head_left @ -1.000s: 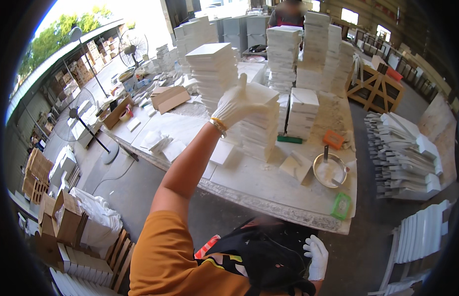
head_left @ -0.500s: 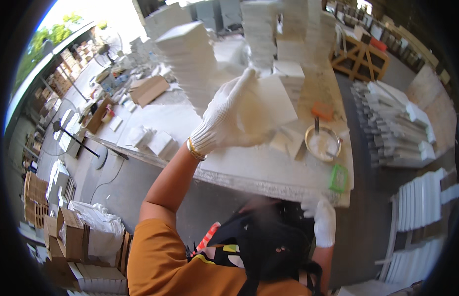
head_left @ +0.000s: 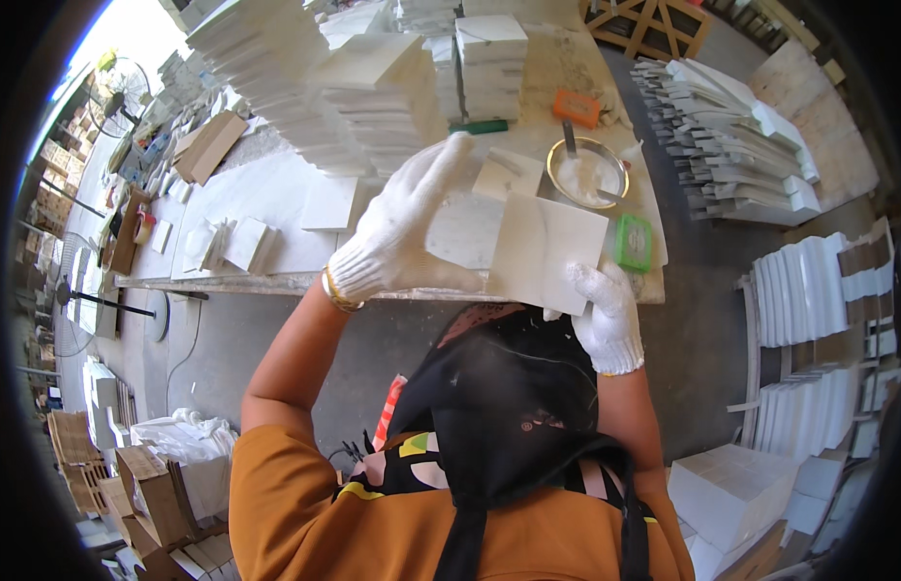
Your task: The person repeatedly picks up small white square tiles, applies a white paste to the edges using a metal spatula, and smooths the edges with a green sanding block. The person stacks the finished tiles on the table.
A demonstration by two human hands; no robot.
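In my right hand point(head_left: 608, 318), gloved in white, is a thin white square tile point(head_left: 545, 247), gripped at its lower right edge above the table's front edge. My left hand point(head_left: 388, 237), in a matching glove, is spread open left of the tile. Its thumb reaches toward the tile's lower left side; whether it touches cannot be told. Behind the held tile another pale tile point(head_left: 509, 174) lies on the worktable point(head_left: 266, 194). To its right stands a metal bowl point(head_left: 621, 167) containing white paste and a dark-handled tool point(head_left: 569, 136).
A green box point(head_left: 633, 242) sits near the table's right corner, an orange box point(head_left: 576, 108) farther back. Tall tile stacks point(head_left: 392, 111) stand behind my left hand. Tile racks point(head_left: 799, 300) flank the right side. At left are a fan point(head_left: 77, 295) and cardboard boxes point(head_left: 150, 489).
The tile has come nearer to me, from my left hand into my right. My right hand has risen from beside the table corner, and my left has let go. The view has shifted too.
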